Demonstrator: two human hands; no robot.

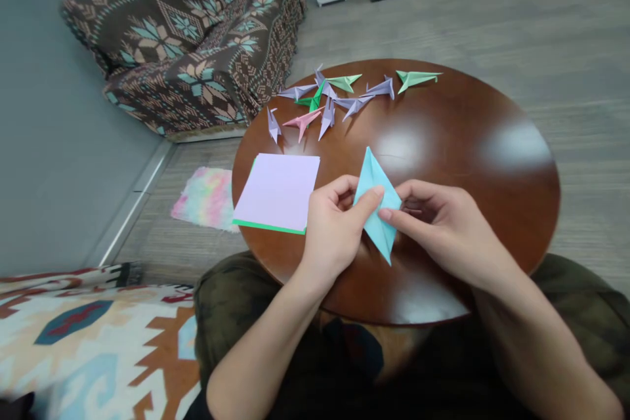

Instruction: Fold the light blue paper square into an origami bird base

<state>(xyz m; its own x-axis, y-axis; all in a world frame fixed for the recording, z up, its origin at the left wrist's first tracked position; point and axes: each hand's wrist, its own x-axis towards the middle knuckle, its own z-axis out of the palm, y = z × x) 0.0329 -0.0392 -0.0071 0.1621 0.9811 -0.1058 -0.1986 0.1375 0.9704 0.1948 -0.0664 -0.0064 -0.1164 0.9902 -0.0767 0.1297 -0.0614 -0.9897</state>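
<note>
As we hold a folded blue paper (378,203) up over a round wooden table (472,118), our left hand (335,230) and right hand (443,230) meet at its middle, one from each side. The paper forms a narrow diamond with its points up and down, and it appears to be raised just off the wood, though this view cannot confirm a gap beneath its lower tip. Our left thumb (375,193) presses on its face while the left fingers (344,185) curl behind it, clamping the paper between them. Our right forefinger (386,214) pushes in from the other side, and the right fingers (418,191) bend behind the fold, partly out of sight. Holding it in the air seems to give both hands access to the front and back at once. A stack of square paper sheets (275,192), lilac on top and green beneath, lies just beside our left hand, apparently placed within easy reach. A loose row of paper birds (327,102) in lilac, green and pink sits along the far side of the table, well away from our hands, perhaps to keep them from being crushed. Our camouflage trousers (231,302) show below the table's near edge, and a tie-dyed cloth (207,198) lies on the floor nearby.
</note>
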